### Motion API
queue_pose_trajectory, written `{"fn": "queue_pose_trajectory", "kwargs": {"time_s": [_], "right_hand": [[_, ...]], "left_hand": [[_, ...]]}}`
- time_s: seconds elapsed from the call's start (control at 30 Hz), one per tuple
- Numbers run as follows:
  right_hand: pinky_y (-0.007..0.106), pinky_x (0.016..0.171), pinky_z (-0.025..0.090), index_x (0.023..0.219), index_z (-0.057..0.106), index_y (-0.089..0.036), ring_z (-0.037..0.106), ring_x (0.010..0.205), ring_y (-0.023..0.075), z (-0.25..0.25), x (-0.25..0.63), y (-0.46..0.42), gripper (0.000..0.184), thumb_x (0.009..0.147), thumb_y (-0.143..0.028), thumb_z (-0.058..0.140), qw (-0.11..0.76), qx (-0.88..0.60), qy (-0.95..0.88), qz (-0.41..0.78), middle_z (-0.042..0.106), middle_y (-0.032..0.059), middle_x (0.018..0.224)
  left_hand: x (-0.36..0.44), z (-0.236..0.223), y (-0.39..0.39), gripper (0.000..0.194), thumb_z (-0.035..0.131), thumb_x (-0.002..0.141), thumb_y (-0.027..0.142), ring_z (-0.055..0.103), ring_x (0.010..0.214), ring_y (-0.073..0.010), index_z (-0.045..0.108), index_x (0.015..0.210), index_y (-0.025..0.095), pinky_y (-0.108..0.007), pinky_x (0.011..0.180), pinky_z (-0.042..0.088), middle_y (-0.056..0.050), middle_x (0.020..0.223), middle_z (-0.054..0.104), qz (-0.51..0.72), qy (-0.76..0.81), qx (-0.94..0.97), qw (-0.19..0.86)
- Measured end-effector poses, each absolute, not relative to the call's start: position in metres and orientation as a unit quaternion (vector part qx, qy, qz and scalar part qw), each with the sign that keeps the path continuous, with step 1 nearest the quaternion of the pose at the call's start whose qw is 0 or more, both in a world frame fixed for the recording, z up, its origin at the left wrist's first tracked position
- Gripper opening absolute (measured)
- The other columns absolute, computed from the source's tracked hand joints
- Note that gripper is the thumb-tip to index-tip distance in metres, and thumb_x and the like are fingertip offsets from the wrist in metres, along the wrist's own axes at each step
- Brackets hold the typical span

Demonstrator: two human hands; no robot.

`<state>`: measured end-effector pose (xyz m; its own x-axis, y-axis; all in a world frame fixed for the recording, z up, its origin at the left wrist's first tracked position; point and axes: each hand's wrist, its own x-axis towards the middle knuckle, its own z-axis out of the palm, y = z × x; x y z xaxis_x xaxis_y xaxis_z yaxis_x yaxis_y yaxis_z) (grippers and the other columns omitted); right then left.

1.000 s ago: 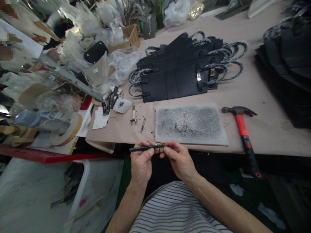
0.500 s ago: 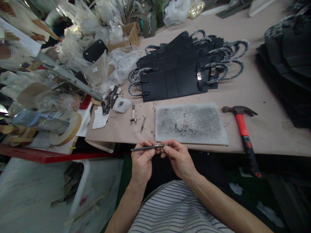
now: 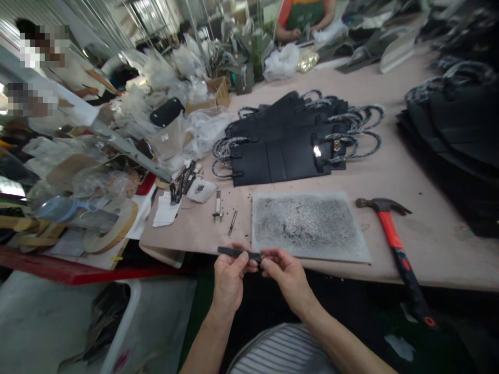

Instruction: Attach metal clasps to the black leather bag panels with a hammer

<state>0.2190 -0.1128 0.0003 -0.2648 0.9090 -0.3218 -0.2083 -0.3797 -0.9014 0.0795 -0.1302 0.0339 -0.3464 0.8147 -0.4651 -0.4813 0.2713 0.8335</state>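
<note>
Clock centred on the hands, twelve pointing away from the wearer.

- Left hand (image 3: 229,278): narrow, thumb over fingers, gripping a dark strip (image 3: 230,251) towards its middle.
- Right hand (image 3: 287,275): narrow, fingertips pinched at the strip's three-o'clock end; detail there too blurred to identify.
- Strip, handling: probably best done with the left grip firm and close to the right fingertips, these making small, light adjustments without bending it.
- Strip, position: between both hands, by the near edge of the table (image 3: 448,254). Long axis roughly nine to three; free end points to nine, slightly farther off.
- Speckled board (image 3: 310,226): two o'clock, flat.
- Hammer (image 3: 390,231): three o'clock, handle overhanging the near edge.
- Slim metal rod (image 3: 233,223): eleven o'clock.
- Black bag panels (image 3: 257,163), wrapped handles: between twelve and one.
- Second black stack (image 3: 460,124): two o'clock, farther.
- Co-worker (image 3: 306,15): between twelve and one, far side.
</note>
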Motion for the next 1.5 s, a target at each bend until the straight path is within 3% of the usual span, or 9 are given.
{"fn": "queue_pose_trajectory", "kwargs": {"time_s": [0.13, 0.27, 0.37, 0.57, 0.83, 0.97, 1.2, 1.37, 1.5], "right_hand": [[0.037, 0.073, 0.054, 0.106, 0.068, -0.022, 0.066, 0.08, 0.0225, -0.011, 0.238, -0.092, 0.023, 0.09, -0.037, 0.062, 0.385, -0.494, -0.606, 0.49, 0.07, 0.0064, 0.091], [0.04, 0.082, 0.053, 0.106, 0.065, -0.023, 0.066, 0.093, 0.0255, -0.022, 0.271, -0.057, 0.019, 0.093, -0.032, 0.055, 0.367, -0.506, -0.718, 0.305, 0.069, 0.0087, 0.101], [0.041, 0.081, 0.053, 0.105, 0.064, -0.021, 0.065, 0.093, 0.0265, -0.031, 0.297, -0.032, 0.019, 0.094, -0.031, 0.053, 0.319, -0.54, -0.753, 0.198, 0.068, 0.01, 0.105], [0.047, 0.091, 0.048, 0.108, 0.066, -0.019, 0.06, 0.107, 0.0313, -0.052, 0.326, -0.011, 0.021, 0.092, -0.026, 0.054, 0.261, -0.583, -0.77, 0.018, 0.065, 0.0131, 0.121], [0.046, 0.098, 0.044, 0.112, 0.067, -0.02, 0.058, 0.113, 0.0302, -0.06, 0.325, -0.011, 0.024, 0.092, -0.026, 0.055, 0.281, -0.588, -0.758, 0.011, 0.065, 0.0123, 0.125], [0.047, 0.098, 0.043, 0.113, 0.067, -0.02, 0.058, 0.113, 0.0305, -0.06, 0.326, -0.011, 0.025, 0.093, -0.026, 0.054, 0.288, -0.59, -0.754, 0.02, 0.065, 0.0122, 0.125], [0.047, 0.097, 0.042, 0.112, 0.067, -0.02, 0.057, 0.112, 0.0311, -0.056, 0.327, -0.011, 0.025, 0.093, -0.028, 0.054, 0.285, -0.591, -0.754, 0.038, 0.064, 0.0123, 0.125], [0.048, 0.097, 0.042, 0.114, 0.066, -0.017, 0.056, 0.114, 0.0323, -0.053, 0.328, -0.012, 0.026, 0.094, -0.027, 0.052, 0.275, -0.59, -0.757, 0.045, 0.063, 0.0141, 0.126], [0.048, 0.096, 0.041, 0.114, 0.065, -0.018, 0.056, 0.112, 0.0318, -0.057, 0.328, -0.011, 0.025, 0.095, -0.028, 0.052, 0.277, -0.587, -0.76, 0.036, 0.064, 0.0134, 0.126]], "left_hand": [[0.056, 0.017, -0.099, 0.056, 0.081, 0.067, 0.033, 0.06, 0.05, -0.0113, 0.052, 0.11, 0.014, -0.021, 0.047, 0.049, 0.001, 0.07, 0.068, 0.529, 0.637, 0.202, 0.523], [0.023, 0.005, -0.054, 0.035, 0.074, 0.071, 0.027, 0.05, 0.038, -0.0095, 0.059, 0.099, 0.014, -0.019, 0.037, 0.038, 0.005, 0.058, 0.061, 0.415, 0.711, 0.316, 0.472], [-0.001, 0.002, -0.018, 0.016, 0.066, 0.076, 0.021, 0.053, 0.041, -0.0106, 0.064, 0.091, 0.015, -0.02, 0.042, 0.039, 0.003, 0.059, 0.062, 0.353, 0.733, 0.403, 0.419], [-0.019, -0.006, 0.034, 0.011, 0.065, 0.078, 0.015, 0.068, 0.064, -0.0178, 0.071, 0.086, 0.014, -0.024, 0.057, 0.047, -0.004, 0.07, 0.072, 0.166, 0.772, 0.533, 0.305], [-0.011, -0.011, 0.058, 0.014, 0.066, 0.081, 0.023, 0.07, 0.093, -0.0249, 0.073, 0.091, 0.016, -0.031, 0.078, 0.047, -0.01, 0.094, 0.077, 0.055, 0.794, 0.581, 0.169], [-0.011, -0.01, 0.062, 0.015, 0.071, 0.076, 0.026, 0.07, 0.092, -0.0258, 0.072, 0.089, 0.018, -0.031, 0.076, 0.046, -0.01, 0.093, 0.076, -0.001, 0.802, 0.578, 0.15], [-0.009, -0.01, 0.066, 0.024, 0.077, 0.074, 0.028, 0.07, 0.092, -0.0244, 0.071, 0.094, 0.016, -0.029, 0.076, 0.047, -0.01, 0.095, 0.076, 0.015, 0.817, 0.553, 0.165], [-0.013, -0.011, 0.07, 0.027, 0.073, 0.08, 0.035, 0.069, 0.095, -0.024, 0.07, 0.099, 0.015, -0.029, 0.079, 0.046, -0.01, 0.098, 0.075, 0.026, 0.82, 0.551, 0.152], [-0.013, -0.003, 0.09, 0.026, 0.061, 0.091, 0.038, 0.069, 0.096, -0.0245, 0.069, 0.1, 0.015, -0.031, 0.081, 0.047, -0.011, 0.098, 0.074, 0.045, 0.807, 0.58, 0.106]]}}
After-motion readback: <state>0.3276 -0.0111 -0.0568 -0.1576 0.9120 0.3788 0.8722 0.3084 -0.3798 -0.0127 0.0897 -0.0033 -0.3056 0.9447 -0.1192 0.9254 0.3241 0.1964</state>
